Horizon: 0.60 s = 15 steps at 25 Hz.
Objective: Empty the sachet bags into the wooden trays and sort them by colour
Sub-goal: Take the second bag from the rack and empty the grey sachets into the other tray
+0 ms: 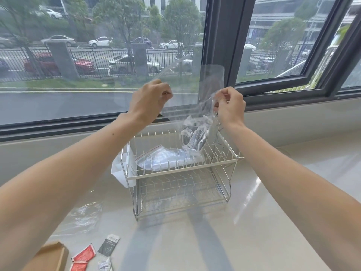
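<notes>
Both hands, the left point(151, 96) and the right point(230, 105), pinch a clear bag point(197, 106) of sachets point(194, 136) held up over a wire rack point(181, 167) on the counter point(273, 222).

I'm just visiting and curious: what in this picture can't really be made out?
Head view only:
- Box: cut off by the bottom edge; contents unseen.
- Sachets in the held bag: blurred, overlapping; count and print unreadable.
- Zip bag on the rack: contents hazy behind plastic and wires.
- Left hand, right hand: fingertips curled away, grip hidden.
</notes>
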Each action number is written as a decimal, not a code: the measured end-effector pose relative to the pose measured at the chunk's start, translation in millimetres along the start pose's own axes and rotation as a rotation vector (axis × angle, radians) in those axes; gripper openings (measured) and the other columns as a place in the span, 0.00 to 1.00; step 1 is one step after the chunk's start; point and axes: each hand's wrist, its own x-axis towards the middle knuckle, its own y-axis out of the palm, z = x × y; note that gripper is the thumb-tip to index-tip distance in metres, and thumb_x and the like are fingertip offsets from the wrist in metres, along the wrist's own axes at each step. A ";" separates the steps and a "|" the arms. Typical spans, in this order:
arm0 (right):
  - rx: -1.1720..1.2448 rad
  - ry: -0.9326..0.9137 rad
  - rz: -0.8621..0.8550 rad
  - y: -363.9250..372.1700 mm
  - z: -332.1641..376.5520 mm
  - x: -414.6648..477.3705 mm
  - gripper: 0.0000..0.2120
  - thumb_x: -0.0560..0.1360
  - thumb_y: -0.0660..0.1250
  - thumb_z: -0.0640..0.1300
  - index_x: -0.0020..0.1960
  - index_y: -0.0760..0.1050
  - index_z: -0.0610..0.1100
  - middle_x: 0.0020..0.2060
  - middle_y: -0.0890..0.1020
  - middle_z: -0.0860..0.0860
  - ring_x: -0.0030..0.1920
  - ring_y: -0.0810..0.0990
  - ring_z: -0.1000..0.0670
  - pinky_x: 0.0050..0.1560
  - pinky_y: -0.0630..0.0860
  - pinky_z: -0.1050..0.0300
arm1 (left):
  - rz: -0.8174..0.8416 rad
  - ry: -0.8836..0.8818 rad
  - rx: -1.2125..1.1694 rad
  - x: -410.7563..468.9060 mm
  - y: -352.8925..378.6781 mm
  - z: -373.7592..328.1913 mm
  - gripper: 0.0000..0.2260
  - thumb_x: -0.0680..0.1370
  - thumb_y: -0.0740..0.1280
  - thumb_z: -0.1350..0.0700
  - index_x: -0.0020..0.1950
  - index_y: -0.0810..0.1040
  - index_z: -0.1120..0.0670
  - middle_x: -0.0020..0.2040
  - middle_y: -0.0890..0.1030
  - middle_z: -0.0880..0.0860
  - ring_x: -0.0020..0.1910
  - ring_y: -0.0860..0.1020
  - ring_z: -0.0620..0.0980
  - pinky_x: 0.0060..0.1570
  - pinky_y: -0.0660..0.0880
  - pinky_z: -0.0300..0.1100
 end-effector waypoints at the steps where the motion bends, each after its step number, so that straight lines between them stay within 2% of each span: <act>1: 0.028 -0.001 -0.013 -1.6 8.9 -1.2 0.14 0.80 0.63 0.39 0.37 0.74 0.50 0.30 0.80 0.58 0.39 0.84 0.48 0.48 0.82 0.43 | -0.029 0.001 -0.006 1.9 -8.0 -1.7 0.07 0.79 0.67 0.56 0.52 0.83 0.57 0.50 0.83 0.53 0.42 0.79 0.52 0.42 0.76 0.46; 3: 0.088 -0.006 -0.023 -3.3 25.1 -5.6 0.14 0.80 0.64 0.40 0.37 0.73 0.51 0.28 0.78 0.59 0.35 0.82 0.52 0.48 0.83 0.45 | -0.075 0.014 -0.012 2.6 -22.6 -4.9 0.07 0.79 0.67 0.56 0.52 0.83 0.57 0.51 0.83 0.52 0.43 0.80 0.52 0.43 0.77 0.47; 5: 0.128 -0.020 -0.020 -3.1 40.2 -15.0 0.14 0.81 0.64 0.39 0.38 0.73 0.51 0.31 0.78 0.58 0.35 0.81 0.55 0.46 0.84 0.48 | -0.094 0.038 -0.012 -0.7 -35.6 -7.3 0.07 0.80 0.67 0.56 0.52 0.82 0.57 0.50 0.82 0.52 0.44 0.80 0.51 0.43 0.74 0.44; 7: 0.172 -0.026 -0.020 -0.1 54.5 -28.0 0.14 0.81 0.63 0.37 0.39 0.74 0.49 0.35 0.79 0.55 0.37 0.82 0.54 0.44 0.84 0.53 | -0.116 0.065 -0.027 -7.4 -49.0 -7.6 0.07 0.80 0.67 0.56 0.52 0.82 0.58 0.51 0.82 0.52 0.44 0.80 0.51 0.44 0.75 0.45; 10: 0.236 -0.017 -0.018 7.9 71.6 -50.3 0.11 0.80 0.62 0.35 0.42 0.76 0.45 0.40 0.81 0.50 0.44 0.84 0.48 0.42 0.84 0.55 | -0.137 0.081 -0.088 -23.6 -70.2 -2.0 0.06 0.80 0.65 0.59 0.52 0.80 0.61 0.53 0.81 0.56 0.46 0.80 0.53 0.48 0.77 0.46; 13: 0.258 0.006 0.017 15.4 85.1 -77.9 0.07 0.80 0.62 0.34 0.46 0.77 0.40 0.42 0.82 0.48 0.42 0.84 0.51 0.42 0.84 0.56 | -0.133 0.071 -0.179 -47.2 -93.9 8.5 0.05 0.81 0.63 0.63 0.52 0.77 0.63 0.50 0.83 0.58 0.47 0.82 0.55 0.48 0.77 0.41; 15: 0.269 0.011 0.052 23.7 94.3 -104.3 0.07 0.80 0.62 0.34 0.47 0.77 0.38 0.44 0.82 0.45 0.40 0.84 0.52 0.41 0.84 0.57 | -0.100 0.069 -0.254 -70.7 -114.3 15.0 0.04 0.81 0.63 0.65 0.53 0.76 0.62 0.46 0.83 0.56 0.43 0.83 0.50 0.46 0.80 0.41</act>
